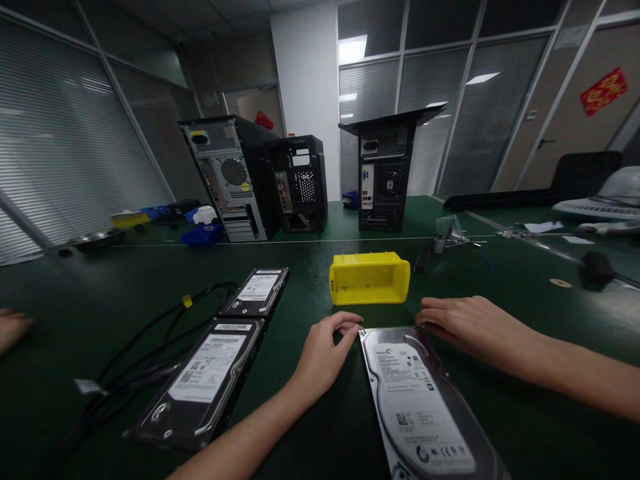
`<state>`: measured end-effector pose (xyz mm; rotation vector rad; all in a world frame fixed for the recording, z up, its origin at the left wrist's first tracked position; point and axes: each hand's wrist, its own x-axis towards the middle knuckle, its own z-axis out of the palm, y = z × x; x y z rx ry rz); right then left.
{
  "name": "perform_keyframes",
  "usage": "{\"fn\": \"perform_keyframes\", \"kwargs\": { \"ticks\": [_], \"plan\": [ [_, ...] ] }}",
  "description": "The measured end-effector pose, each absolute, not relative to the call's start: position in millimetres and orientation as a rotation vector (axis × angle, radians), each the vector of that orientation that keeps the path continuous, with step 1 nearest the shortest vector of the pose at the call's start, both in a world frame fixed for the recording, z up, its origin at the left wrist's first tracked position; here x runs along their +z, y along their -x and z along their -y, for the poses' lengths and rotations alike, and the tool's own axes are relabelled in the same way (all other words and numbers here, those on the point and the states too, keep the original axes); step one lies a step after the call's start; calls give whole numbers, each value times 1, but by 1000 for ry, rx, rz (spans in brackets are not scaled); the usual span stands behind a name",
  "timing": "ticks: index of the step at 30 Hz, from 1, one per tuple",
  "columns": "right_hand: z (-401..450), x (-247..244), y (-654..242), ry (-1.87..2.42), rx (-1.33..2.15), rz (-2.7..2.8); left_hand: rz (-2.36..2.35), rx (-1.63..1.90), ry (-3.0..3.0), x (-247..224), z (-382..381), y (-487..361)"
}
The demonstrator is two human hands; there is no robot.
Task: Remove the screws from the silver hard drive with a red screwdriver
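A silver hard drive [425, 407] lies label up on the green table at the lower right. My left hand [327, 347] is at its far left corner, thumb and fingers curled together; whether they pinch anything small cannot be made out. At the far right corner is my right hand [453, 320], fingers bent down and pressed together by the drive's edge. Just beyond both hands stands a yellow plastic bin [369, 280], its open side facing me. Two more hard drives, a near one [210, 373] and a far one [257, 291], lie end to end on the left.
Black cables [135, 363] curl left of the drives. Another person's hand [14, 330] shows at the left edge. Computer cases [255, 180] stand behind, one [385, 180] right of centre. A plastic bag [449, 230] and a blue bin [201, 235] sit farther back.
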<state>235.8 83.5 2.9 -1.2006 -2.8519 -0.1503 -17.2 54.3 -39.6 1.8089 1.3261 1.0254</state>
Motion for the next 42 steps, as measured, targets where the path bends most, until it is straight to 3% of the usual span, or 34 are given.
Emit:
{"fn": "perform_keyframes", "kwargs": {
  "ticks": [28,42],
  "plan": [
    [-77,11,-231,1243,-48,2820,-1292,989,-1802,-42,-57,18],
    [-70,5,-230,1339,-159,2802,-1308,1008,-1819,-44,-56,19]
  ]
}}
